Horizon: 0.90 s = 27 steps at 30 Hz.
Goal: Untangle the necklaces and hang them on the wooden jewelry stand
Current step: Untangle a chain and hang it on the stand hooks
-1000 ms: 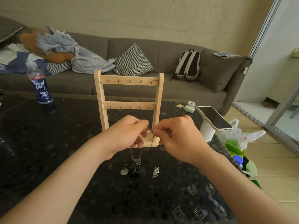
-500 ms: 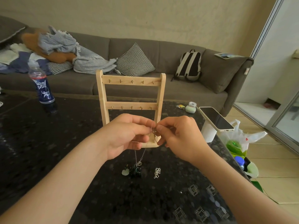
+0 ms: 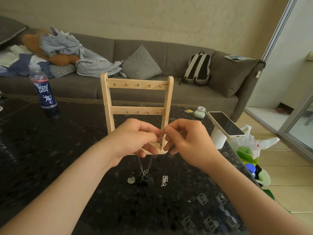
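Now our left hand (image 3: 133,141) and right hand (image 3: 188,141) have drawn together, both pinching a bunched necklace chain (image 3: 160,141) between them, its strands dropping below the grip to the tangled pendants (image 3: 142,178), so the wooden jewelry stand (image 3: 137,86) just behind still waits bare.

The left hand (image 3: 133,141) and right hand (image 3: 188,141) cover the base and lower posts of the wooden jewelry stand (image 3: 137,85). The necklace chain (image 3: 160,141) pinched between them is a blur. In the dark tangle (image 3: 142,178), separate strands are too small to tell. Both forearms run off the bottom edge.
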Motion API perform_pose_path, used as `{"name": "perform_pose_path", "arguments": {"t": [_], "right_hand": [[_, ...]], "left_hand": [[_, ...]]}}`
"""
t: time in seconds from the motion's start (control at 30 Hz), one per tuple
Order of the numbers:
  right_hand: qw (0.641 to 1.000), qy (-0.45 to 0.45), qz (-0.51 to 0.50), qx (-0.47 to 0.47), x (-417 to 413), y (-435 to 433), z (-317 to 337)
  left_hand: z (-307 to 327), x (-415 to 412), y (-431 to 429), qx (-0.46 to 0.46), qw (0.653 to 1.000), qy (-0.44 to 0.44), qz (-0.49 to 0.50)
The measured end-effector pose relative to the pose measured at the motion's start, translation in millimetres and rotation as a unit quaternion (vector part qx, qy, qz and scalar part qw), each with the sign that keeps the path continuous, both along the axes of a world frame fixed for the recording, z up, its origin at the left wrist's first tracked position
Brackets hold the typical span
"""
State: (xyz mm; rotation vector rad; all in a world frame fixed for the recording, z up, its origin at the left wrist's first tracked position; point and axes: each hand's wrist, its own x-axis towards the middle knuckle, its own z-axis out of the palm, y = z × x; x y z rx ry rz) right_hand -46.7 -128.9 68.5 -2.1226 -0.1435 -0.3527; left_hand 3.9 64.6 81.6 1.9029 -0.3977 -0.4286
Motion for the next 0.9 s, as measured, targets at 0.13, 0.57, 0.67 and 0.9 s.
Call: {"name": "perform_pose_path", "arguments": {"t": [0.13, 0.57, 0.67, 0.9], "right_hand": [[1.0, 0.008, 0.002, 0.01, 0.3, -1.2, -1.2], [0.988, 0.156, 0.018, 0.008, 7.0, -2.7, -1.4], [0.987, 0.153, 0.02, 0.039, 4.5, -0.9, 2.0], [0.944, 0.124, 0.017, 0.305, 2.4, -1.2, -1.6]], "left_hand": [[-2.3, -0.4, -1.2, 0.024, 0.999, -0.028, -0.018], [-7.0, 6.4, 1.3, 0.048, 0.973, -0.219, 0.048], [-6.9, 6.4, 1.1, 0.035, 0.972, -0.227, 0.056], [-5.7, 6.4, 4.9, 0.007, 0.983, -0.178, 0.036]]}}
